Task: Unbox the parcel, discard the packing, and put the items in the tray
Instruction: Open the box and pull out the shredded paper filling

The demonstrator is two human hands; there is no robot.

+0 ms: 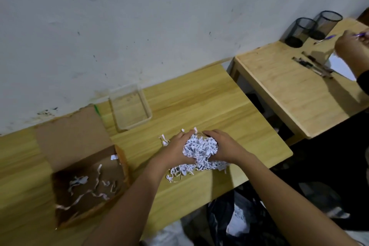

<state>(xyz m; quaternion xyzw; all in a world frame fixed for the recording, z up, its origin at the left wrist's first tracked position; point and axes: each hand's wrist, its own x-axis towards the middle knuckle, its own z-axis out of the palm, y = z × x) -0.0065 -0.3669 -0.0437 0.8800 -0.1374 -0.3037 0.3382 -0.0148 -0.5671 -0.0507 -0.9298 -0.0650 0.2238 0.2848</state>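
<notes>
Head view: the only view supplied; it looks down on a wooden table [199, 106] set against a pale wall.
Packing: a mound of shredded paper [200, 148] lies on the table near its front edge, with strands trailing toward the person and a few stray strips just left of the mound.
Left hand [175, 149]: cupped against the left flank of the mound, fingers curled inward, pressing the shreds toward the other hand.
Right hand [224, 147]: cupped against the right flank in the same way; the two hands enclose the mound between them.
Parcel: an open cardboard box [87, 183] stands to the left, flap raised, holding only a few loose strips; no item is visible inside.
Tray: a clear tray [129, 109] sits near the wall behind the mound and appears empty.
Items: none can be made out; whether any is buried in the shreds cannot be told.
Handling, judged: the shreds are very light, soft and springy, and shed easily; best gathered from both sides and underneath, compressed firmly, and lifted as one bundle.
Risk, judged: strands will likely drop at the edges and need a second sweep.
Disposal point: a dark bag [235, 221] lies below the table's front edge, seemingly for waste.
</notes>
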